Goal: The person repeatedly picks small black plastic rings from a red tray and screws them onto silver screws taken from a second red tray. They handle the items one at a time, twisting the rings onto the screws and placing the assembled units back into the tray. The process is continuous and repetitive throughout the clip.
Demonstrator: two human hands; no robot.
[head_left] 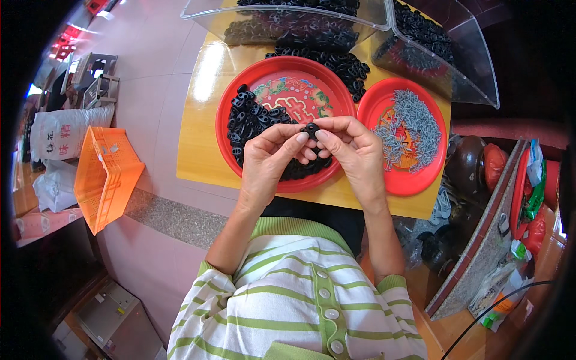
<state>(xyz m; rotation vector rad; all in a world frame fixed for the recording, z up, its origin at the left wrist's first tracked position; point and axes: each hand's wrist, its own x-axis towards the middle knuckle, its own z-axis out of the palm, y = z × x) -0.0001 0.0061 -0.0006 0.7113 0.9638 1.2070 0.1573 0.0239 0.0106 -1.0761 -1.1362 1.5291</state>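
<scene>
At the left of the frame, a white sack [71, 133] stood behind an orange plastic crate [109, 174], both well apart from the hands. Toward the centre, the yellow tabletop [195, 141] began, and near its upper left edge a clear plastic bin [207, 18] held a mass of black pieces. Below that bin, a large red round tray [222, 129] carried a heap of small black plastic pieces with holes [255, 123] along its left and lower parts; its patterned upper right lay bare.

The left hand [268, 155] hung over the lower part of this tray, thumb and index finger pinched together at the left side of one black piece [311, 129]. That piece sat at the centre of the frame, between the two sets of fingertips and above the tray. From the other side, the right hand [355, 153] pinched the same piece narrowly between thumb and index finger, over the tray's right rim.

Just right of the right hand, a smaller red tray [414, 188] held grey screws [420, 123]. At the upper right, a second clear bin [474, 90] contained more black pieces.
</scene>
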